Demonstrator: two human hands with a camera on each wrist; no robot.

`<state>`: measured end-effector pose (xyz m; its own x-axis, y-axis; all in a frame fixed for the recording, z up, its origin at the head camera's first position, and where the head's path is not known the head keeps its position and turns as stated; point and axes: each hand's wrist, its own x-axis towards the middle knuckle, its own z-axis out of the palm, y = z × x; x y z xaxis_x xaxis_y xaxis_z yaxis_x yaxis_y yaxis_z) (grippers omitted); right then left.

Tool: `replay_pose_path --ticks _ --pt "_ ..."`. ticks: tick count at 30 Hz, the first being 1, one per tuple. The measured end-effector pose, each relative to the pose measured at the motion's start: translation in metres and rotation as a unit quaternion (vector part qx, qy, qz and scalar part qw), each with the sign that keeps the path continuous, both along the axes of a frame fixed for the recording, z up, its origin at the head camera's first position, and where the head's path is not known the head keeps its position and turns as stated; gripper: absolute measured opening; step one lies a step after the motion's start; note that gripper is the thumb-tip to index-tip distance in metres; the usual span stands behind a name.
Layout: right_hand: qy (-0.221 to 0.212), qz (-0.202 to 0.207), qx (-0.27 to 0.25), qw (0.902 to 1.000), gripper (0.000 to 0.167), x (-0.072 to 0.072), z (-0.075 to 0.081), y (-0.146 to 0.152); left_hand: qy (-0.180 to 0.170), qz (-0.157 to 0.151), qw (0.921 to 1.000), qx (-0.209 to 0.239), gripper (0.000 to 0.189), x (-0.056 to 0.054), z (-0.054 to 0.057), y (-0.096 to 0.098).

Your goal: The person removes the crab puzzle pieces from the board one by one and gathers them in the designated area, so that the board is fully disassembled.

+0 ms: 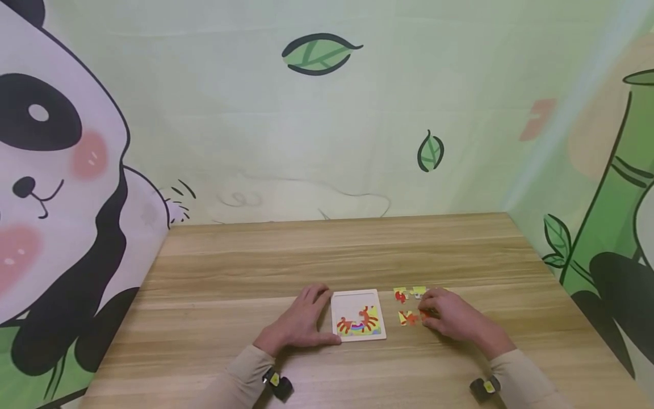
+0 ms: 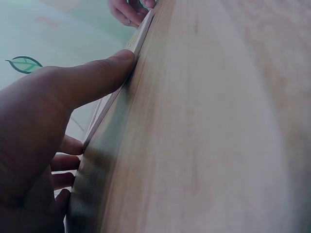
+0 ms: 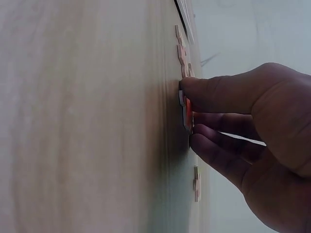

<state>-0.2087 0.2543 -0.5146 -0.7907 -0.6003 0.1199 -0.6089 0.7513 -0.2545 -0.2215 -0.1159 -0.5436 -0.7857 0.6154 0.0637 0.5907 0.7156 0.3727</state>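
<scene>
A square white-framed jigsaw puzzle tray [image 1: 356, 293] lies on the table, its lower part filled with red, yellow and blue picture pieces [image 1: 361, 325]. My left hand [image 1: 305, 319] holds the tray at its left side, thumb at the near corner and fingertips by the far one. To the tray's right, my right hand [image 1: 452, 315] pinches an orange-red jigsaw piece [image 3: 188, 112] between thumb and fingers, close over the table. Beside it lies another red and yellow piece [image 1: 407, 318]. Farther back are loose pieces [image 1: 400, 295], partly hidden by the right hand.
The wood-grain table [image 1: 230, 261] meets a pale green backdrop [image 1: 230, 113] printed with a panda and leaves. Small black wrist cameras [image 1: 278, 386] sit at both sleeves, low over the table's near part.
</scene>
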Motion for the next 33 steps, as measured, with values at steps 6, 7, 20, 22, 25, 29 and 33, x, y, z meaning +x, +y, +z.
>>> replay_pose_path --ticks 6,7,20,22,25,29,33 --pt "-0.005 0.002 0.0 1.0 0.015 -0.001 0.002 0.0 0.002 -0.001 1.0 0.0 0.103 -0.001 -0.001 0.0" --pt "-0.007 0.002 0.0 1.0 0.015 -0.001 0.003 0.0 0.002 0.0 1.0 -0.001 0.103 -0.001 -0.001 0.0" --pt "-0.006 -0.001 0.012 0.9999 0.019 -0.004 0.014 -0.009 0.008 -0.002 1.0 0.003 0.103 -0.001 -0.001 0.0" --pt "-0.009 0.003 0.009 0.9999 0.02 -0.005 0.017 -0.014 0.008 -0.002 1.0 0.001 0.103 -0.001 0.0 0.0" --pt "-0.015 0.003 0.009 0.9998 0.021 -0.005 0.022 -0.023 0.008 -0.002 1.0 0.0 0.103 -0.001 0.001 0.0" --pt "-0.014 0.012 0.0 0.9998 0.021 -0.007 0.023 -0.034 -0.002 -0.001 1.0 0.004 0.103 0.0 0.001 0.0" --pt "-0.018 0.021 -0.005 0.9996 0.024 -0.009 0.024 -0.047 -0.007 0.001 1.0 0.004 0.103 0.0 0.001 0.0"
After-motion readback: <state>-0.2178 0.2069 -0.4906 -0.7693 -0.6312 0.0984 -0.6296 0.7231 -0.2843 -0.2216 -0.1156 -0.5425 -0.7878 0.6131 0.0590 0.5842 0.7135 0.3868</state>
